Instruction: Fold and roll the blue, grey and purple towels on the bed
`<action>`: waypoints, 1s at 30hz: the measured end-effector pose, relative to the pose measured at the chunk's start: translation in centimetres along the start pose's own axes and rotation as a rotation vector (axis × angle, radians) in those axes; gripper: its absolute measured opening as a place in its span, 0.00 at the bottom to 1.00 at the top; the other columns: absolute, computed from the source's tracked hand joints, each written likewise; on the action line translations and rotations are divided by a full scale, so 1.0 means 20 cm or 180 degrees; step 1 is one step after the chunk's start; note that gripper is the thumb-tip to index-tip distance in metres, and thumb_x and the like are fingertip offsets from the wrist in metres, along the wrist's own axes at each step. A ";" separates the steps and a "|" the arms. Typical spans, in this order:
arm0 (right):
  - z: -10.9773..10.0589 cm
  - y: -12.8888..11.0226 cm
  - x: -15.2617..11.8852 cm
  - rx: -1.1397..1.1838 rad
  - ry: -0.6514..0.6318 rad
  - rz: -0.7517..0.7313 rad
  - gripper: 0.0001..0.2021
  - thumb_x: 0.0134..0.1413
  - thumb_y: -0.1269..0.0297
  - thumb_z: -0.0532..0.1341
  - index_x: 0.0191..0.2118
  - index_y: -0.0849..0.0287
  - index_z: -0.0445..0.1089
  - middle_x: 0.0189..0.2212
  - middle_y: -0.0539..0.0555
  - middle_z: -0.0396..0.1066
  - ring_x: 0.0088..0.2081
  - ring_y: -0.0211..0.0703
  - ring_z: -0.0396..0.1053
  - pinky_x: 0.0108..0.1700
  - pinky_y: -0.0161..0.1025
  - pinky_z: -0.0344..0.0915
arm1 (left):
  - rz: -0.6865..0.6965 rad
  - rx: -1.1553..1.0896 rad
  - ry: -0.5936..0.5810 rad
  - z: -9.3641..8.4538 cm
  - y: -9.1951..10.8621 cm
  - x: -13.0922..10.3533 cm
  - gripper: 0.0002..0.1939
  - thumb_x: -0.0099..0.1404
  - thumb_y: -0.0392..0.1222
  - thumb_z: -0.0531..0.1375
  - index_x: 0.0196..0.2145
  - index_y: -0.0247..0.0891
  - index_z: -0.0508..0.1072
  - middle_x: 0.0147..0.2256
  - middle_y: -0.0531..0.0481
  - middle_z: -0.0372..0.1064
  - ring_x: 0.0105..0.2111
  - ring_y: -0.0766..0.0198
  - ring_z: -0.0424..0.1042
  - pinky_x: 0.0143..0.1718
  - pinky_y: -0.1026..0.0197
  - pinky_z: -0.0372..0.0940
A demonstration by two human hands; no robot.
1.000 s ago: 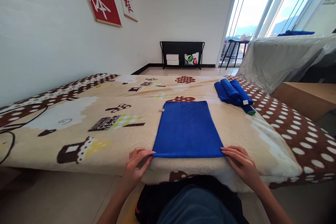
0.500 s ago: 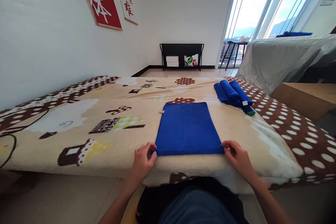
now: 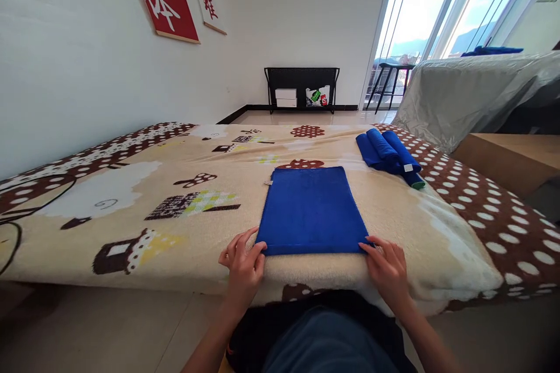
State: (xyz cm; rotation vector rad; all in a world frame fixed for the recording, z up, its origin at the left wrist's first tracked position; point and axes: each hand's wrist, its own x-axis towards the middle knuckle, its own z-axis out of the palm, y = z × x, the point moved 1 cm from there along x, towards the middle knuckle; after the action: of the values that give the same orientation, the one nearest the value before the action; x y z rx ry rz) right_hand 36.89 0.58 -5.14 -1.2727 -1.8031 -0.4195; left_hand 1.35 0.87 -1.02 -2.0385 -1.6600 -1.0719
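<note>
Blue cloth (image 3: 311, 207) laid flat on the patterned blanket (image 3: 205, 250), a narrow fold along its near edge, small white tag (image 3: 268, 183) at its far left corner. Right hand (image 3: 387, 268) in a fingertip grip, pinching the near right corner; left hand (image 3: 244, 262) with thumb on the near left corner, cannot tell whether its grip is closed on the fabric. Rolled blue cloths (image 3: 381, 150) lie bunched beyond, to the right.

Blue cloth (image 3: 310, 204) flat by blanket's (image 3: 306, 271) near edge; left hand (image 3: 244, 257), right hand (image 3: 387, 265) touching cloth's near corners. Rolled blue cloths (image 3: 385, 152) toward blanket's right edge.
</note>
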 end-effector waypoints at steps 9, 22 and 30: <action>0.00 -0.26 0.09 -0.0451 0.0050 0.0242 0.06 0.60 0.65 0.61 0.42 0.53 0.73 0.58 0.57 0.69 0.57 0.57 0.67 0.59 0.60 0.57 | 0.0767 0.0132 0.0178 0.03 0.17 -0.02 0.11 0.67 0.32 0.57 0.43 0.42 0.76 0.57 0.43 0.71 0.56 0.49 0.69 0.56 0.45 0.58; 0.00 -0.23 0.05 0.0066 -0.0942 -0.0723 0.28 0.67 0.71 0.54 0.70 0.55 0.52 0.65 0.52 0.60 0.67 0.45 0.57 0.67 0.51 0.55 | 0.1655 -0.0460 -0.0331 0.05 -0.01 -0.09 0.28 0.66 0.25 0.54 0.64 0.35 0.62 0.59 0.41 0.69 0.63 0.55 0.64 0.62 0.48 0.60; -0.12 0.07 0.02 0.0177 -0.1030 -0.0266 0.19 0.67 0.65 0.56 0.60 0.48 0.66 0.61 0.49 0.66 0.62 0.46 0.64 0.60 0.53 0.60 | 0.1018 -0.0189 -0.0412 -0.09 -0.15 -0.05 0.21 0.69 0.32 0.56 0.57 0.45 0.68 0.54 0.48 0.74 0.60 0.51 0.66 0.56 0.46 0.53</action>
State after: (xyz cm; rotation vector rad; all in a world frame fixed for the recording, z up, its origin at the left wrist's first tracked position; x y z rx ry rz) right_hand 39.24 -0.22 -3.63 -1.2855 -2.1287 -0.2150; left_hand -2.18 -0.20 -1.19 -2.3549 -1.3076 -0.9051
